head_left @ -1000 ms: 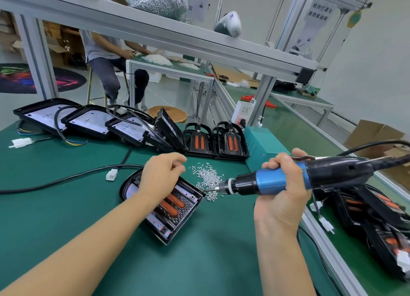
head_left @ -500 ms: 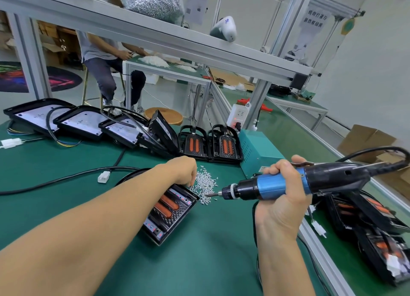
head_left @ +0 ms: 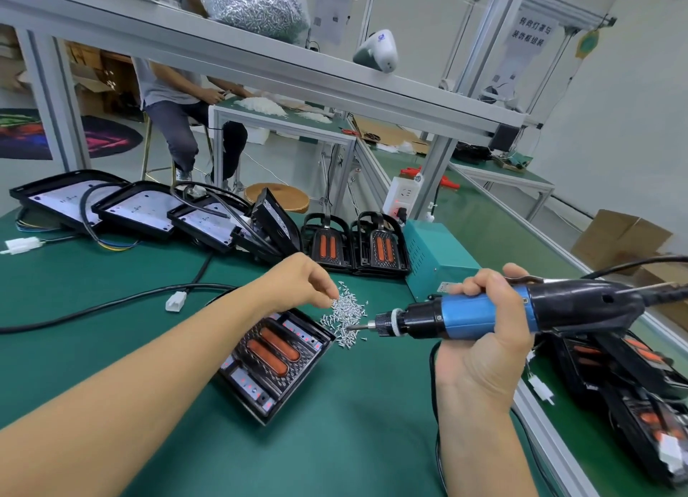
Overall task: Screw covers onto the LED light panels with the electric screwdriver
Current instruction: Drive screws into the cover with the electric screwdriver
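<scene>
moved: left hand (head_left: 303, 282) off black LED light panel (head_left: 275, 355), now at loose silver screw pile (head_left: 346, 316)
left fingers: curled, pinching at screws
right hand (head_left: 484, 332): wrapped round blue-black electric screwdriver (head_left: 495, 310), bit at pile edge
room: bare green mat (head_left: 335, 440) near front edge

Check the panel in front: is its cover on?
On: the cover with two orange strips sits inside the panel. Screws cannot be told.

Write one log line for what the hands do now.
left hand: picking at screw pile | right hand: gripping screwdriver

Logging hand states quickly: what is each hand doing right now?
Left hand: fingers curled down into the screw pile; whether it pinches a screw cannot be told.
Right hand: closed around the electric screwdriver.
</scene>
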Tool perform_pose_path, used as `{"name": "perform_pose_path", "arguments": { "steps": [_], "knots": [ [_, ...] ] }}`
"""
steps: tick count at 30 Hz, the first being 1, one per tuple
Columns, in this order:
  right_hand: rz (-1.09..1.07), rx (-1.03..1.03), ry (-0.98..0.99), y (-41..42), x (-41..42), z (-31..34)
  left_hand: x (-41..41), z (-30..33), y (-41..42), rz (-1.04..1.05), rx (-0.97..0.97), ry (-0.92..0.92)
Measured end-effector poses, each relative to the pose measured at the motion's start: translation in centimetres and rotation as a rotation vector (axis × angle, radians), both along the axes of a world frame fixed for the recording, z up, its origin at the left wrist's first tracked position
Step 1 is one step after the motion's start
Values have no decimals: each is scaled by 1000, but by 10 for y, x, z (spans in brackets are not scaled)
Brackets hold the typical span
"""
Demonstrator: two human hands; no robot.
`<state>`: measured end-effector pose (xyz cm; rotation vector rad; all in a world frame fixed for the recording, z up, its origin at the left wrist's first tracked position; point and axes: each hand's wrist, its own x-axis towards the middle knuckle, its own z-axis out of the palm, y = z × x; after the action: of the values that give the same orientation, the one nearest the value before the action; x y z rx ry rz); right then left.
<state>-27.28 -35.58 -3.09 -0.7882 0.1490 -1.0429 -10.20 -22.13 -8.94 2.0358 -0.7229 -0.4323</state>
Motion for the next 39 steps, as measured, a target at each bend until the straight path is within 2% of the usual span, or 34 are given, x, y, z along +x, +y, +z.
{"name": "perform_pose_path", "arguments": {
  "steps": [5, 10, 19, 34, 36, 39],
  "knots": [
    [76, 60, -131, 3, 4, 1, -28, -3, 37, 22, -332, 142],
    [135, 50, -162, 20, 9, 7, -47, -2, 60, 26, -464, 173],
    [171, 30, -155, 42, 16, 3, -64, -4, 84, 70, -409, 37],
    [219, -5, -100, 54, 17, -1, -77, -12, 91, 83, -510, 119],
    [257, -35, -77, 56, 15, -5, -76, -18, 96, 139, -430, 23],
    [351, -88, -43, 59, 10, -14, -79, -30, 102, 156, -222, -224]
  ]
}}
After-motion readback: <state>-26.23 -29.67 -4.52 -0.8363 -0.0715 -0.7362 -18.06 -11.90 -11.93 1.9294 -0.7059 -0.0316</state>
